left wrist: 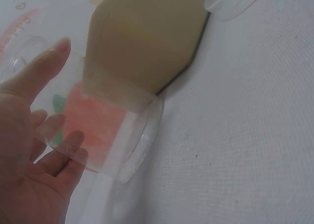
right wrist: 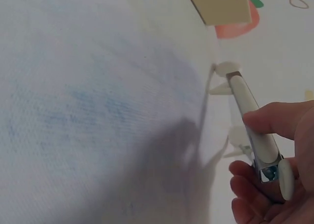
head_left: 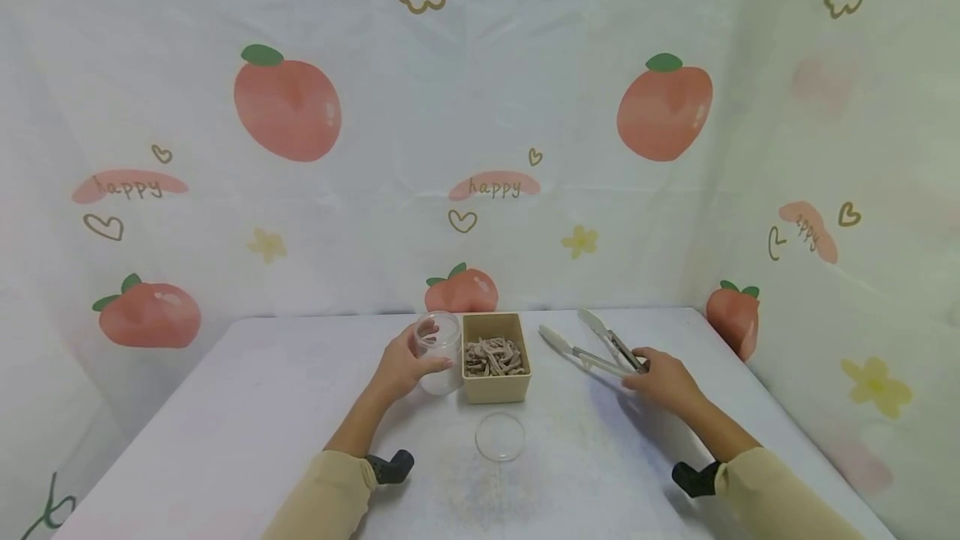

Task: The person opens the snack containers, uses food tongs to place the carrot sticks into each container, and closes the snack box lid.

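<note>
My left hand (head_left: 396, 369) grips a clear jar (head_left: 441, 369) with its mouth upward, the thumb on the near side and the fingers around the far side. In the left wrist view the jar's base (left wrist: 142, 145) shows close to the tabletop. To the right of the jar stands a beige rectangular box (head_left: 496, 391) part filled with greyish-brown dried strips (head_left: 493, 357). My right hand (head_left: 667, 382) holds metal tongs (head_left: 557, 339) with pale tips near their hinged end. The two arms of the tongs are spread apart, with nothing between them, and point toward the back.
A clear round lid (head_left: 500, 437) lies flat on the white-covered table (head_left: 300, 415), in front of the box. Behind and to the right hangs a white curtain (head_left: 525, 65) printed with red fruit, hearts and flowers.
</note>
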Available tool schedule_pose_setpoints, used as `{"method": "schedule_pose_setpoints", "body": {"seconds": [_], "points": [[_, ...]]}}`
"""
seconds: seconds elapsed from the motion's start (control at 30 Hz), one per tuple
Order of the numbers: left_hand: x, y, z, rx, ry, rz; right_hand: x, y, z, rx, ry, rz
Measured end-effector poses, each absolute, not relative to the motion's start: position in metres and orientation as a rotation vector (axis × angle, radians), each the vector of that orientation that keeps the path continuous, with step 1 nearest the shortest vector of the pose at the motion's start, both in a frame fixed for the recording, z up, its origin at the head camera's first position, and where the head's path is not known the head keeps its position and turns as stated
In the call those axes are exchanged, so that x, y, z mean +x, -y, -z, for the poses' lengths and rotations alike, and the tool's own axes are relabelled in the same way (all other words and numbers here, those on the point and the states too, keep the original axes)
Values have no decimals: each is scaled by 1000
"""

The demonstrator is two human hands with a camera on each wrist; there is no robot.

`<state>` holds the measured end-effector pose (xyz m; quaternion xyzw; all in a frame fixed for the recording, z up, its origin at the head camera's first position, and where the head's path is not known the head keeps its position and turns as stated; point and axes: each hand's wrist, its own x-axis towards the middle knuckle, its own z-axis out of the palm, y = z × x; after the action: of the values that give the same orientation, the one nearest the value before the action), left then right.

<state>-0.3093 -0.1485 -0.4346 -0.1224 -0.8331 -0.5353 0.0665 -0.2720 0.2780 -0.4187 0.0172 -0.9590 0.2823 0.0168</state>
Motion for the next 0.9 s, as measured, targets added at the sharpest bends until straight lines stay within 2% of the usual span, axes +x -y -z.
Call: {"method": "schedule_pose_setpoints", "body": {"seconds": [0.37, 0.7, 0.9], "points": [[-310, 149, 437, -388, 2495, 1608, -264, -284, 400, 131, 2812, -899], [-310, 148, 437, -364, 2502, 1596, -274, -278, 392, 30, 2560, -974], [-308, 148, 434, -346, 2510, 1604, -282, -275, 389, 78, 2416, -933]]}}
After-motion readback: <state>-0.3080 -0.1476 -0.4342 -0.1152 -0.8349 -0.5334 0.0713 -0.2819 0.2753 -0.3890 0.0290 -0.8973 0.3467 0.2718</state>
